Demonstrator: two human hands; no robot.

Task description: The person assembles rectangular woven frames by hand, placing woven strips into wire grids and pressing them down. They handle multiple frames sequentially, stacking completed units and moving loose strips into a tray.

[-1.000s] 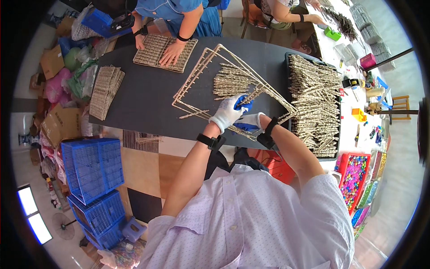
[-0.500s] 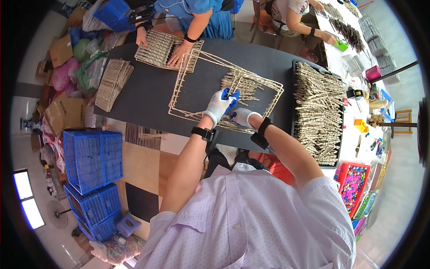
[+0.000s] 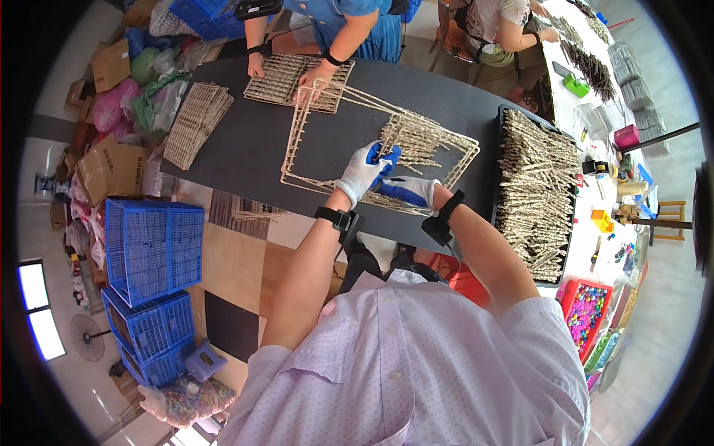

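Note:
My left hand (image 3: pixel 362 175), in a white glove with blue fingers, is closed round a thin twisted beige stick (image 3: pixel 385 146) inside a large wire frame (image 3: pixel 290 141). Just to its right, my right hand (image 3: pixel 410 191), gloved alike, has its fingers drawn together by the frame's near side; whatever they hold is hidden. The beige frame is rectangular, with short pegs along its bars, and lies slantwise on the dark table (image 3: pixel 238 149). Past my hands, a loose bunch of twisted sticks (image 3: pixel 420 141) rests on the table, partly within the frame.
A black tray (image 3: pixel 497 175) heaped with twisted sticks stands on the right. Across the table, a co-worker's hands (image 3: pixel 316 78) are at a slatted rack (image 3: pixel 279 78). More flat racks (image 3: pixel 197 123) lie at the left. Blue crates (image 3: pixel 152 249) stand on the floor.
My right hand has turned, showing more of its blue palm side, with fingers nearer my left hand. My left hand keeps its grip. The view has shifted slightly.

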